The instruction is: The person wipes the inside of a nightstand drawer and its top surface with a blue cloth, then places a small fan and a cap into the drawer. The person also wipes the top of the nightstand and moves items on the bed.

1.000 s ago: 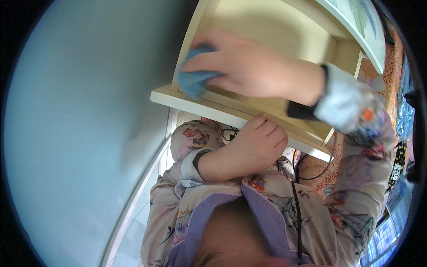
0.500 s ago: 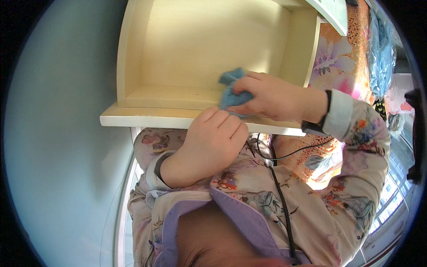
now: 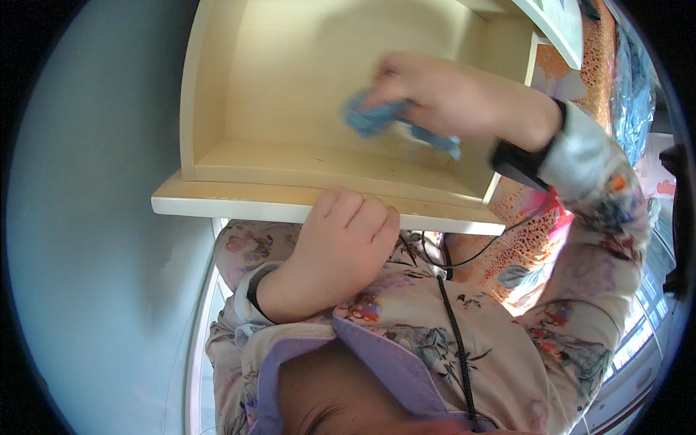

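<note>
We note the right hand (image 3: 435,90) bunched on a blue cloth (image 3: 366,119) inside the drawer (image 3: 206,109). Risk, we judge: the cloth's loose end could catch an edge; a hard push could shift the drawer should the left hand (image 3: 348,243) slacken. Pose: right wrist (image 3: 529,119) over the drawer's right side; left fingers curled on the front panel (image 3: 239,209).

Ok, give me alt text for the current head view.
A right hand holds a crumpled blue cloth over an open, pale yellow wooden drawer; the left hand is curled at its white front edge.
</note>
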The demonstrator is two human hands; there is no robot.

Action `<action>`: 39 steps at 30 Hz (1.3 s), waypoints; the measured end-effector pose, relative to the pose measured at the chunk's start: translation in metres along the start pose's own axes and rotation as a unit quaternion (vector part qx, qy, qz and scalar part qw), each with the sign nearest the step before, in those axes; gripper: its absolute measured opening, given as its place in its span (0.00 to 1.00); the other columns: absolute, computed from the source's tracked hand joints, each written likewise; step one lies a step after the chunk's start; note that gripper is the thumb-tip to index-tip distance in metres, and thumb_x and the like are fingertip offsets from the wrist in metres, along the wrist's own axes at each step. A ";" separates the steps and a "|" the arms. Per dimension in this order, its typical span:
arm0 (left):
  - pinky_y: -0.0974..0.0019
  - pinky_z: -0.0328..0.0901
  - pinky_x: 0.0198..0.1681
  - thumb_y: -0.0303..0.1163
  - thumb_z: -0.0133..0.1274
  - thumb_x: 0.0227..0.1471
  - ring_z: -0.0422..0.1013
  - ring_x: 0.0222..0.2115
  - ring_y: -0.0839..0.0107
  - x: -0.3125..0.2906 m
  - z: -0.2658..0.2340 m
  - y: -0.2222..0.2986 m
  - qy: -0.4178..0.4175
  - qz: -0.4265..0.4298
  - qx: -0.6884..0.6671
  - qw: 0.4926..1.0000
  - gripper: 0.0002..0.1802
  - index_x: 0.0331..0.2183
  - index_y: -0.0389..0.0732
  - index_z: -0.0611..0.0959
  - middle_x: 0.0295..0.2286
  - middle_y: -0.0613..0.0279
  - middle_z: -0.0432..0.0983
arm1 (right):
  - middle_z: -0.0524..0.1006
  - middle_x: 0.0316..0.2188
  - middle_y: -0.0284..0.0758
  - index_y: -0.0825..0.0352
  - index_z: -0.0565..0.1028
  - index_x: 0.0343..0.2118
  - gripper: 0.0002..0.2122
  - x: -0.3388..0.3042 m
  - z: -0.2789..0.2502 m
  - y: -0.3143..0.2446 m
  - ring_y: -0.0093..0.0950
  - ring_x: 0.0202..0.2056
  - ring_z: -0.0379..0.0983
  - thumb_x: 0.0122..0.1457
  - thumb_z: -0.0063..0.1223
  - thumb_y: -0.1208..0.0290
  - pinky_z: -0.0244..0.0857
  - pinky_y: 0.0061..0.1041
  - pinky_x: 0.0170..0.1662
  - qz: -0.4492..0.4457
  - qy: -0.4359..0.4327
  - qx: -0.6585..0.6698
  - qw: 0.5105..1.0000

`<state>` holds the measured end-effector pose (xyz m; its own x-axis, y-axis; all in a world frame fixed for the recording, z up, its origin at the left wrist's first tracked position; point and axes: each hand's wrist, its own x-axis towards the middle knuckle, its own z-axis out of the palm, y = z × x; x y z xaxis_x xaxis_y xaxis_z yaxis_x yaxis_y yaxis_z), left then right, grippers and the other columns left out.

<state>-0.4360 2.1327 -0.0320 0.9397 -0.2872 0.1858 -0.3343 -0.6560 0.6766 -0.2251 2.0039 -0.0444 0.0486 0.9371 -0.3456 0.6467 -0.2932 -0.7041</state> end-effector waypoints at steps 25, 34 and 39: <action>0.60 0.61 0.34 0.31 0.54 0.37 0.64 0.30 0.62 0.003 -0.003 0.003 -0.048 -0.003 0.008 0.999 0.14 0.31 0.37 0.78 0.27 0.60 0.66 | 0.68 0.40 0.46 0.66 0.70 0.47 0.19 -0.027 0.066 -0.009 0.43 0.42 0.68 0.50 0.40 0.79 0.64 0.35 0.45 0.064 -0.014 0.209 0.976; 0.60 0.60 0.35 0.30 0.53 0.38 0.63 0.29 0.62 0.002 -0.003 0.000 -0.018 0.021 0.006 1.000 0.15 0.32 0.35 0.77 0.26 0.60 0.64 | 0.75 0.42 0.33 0.68 0.71 0.48 0.18 -0.044 -0.039 0.035 0.22 0.43 0.69 0.53 0.44 0.80 0.63 0.23 0.49 0.181 0.086 0.274 0.941; 0.60 0.61 0.35 0.30 0.50 0.36 0.63 0.29 0.62 0.000 -0.001 0.001 -0.002 0.023 0.004 1.000 0.16 0.32 0.34 0.76 0.26 0.60 0.64 | 0.60 0.55 0.47 0.60 0.60 0.58 0.28 -0.026 -0.016 0.101 0.40 0.56 0.59 0.53 0.53 0.69 0.55 0.30 0.57 0.244 0.210 -0.228 0.919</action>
<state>-0.4366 2.1325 -0.0311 0.9232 -0.3195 0.2134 -0.3772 -0.6484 0.6613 -0.1490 1.9532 -0.0971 0.6444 0.7341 -0.2141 0.7174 -0.6773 -0.1631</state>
